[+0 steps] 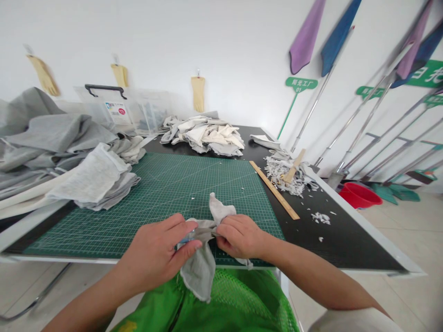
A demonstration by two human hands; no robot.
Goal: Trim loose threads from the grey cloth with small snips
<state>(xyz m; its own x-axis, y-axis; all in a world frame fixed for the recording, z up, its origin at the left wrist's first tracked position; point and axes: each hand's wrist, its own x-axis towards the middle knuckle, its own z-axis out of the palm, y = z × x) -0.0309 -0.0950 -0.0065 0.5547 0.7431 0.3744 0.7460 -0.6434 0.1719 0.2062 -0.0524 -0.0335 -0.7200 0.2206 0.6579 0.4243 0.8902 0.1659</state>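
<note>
A piece of light grey cloth (200, 272) is bunched between my two hands above the front edge of the green cutting mat (173, 180). My left hand (162, 249) is closed, with a small clear-blue tool (187, 238) between thumb and fingers, right against the cloth; the kind of tool is mostly hidden. Closed in a fist, my right hand (238, 235) grips the cloth's gathered middle. One end of the cloth sticks up above that fist, and another hangs down over the table edge.
Grey cloths (62, 138) are heaped at the left, and a pale cloth pile (204, 133) lies at the back. A wooden ruler (273, 189) rests along the mat's right side. Beyond it are cloth scraps (285, 175) with a brush (294, 167). Clear plastic boxes (119, 110) stand behind.
</note>
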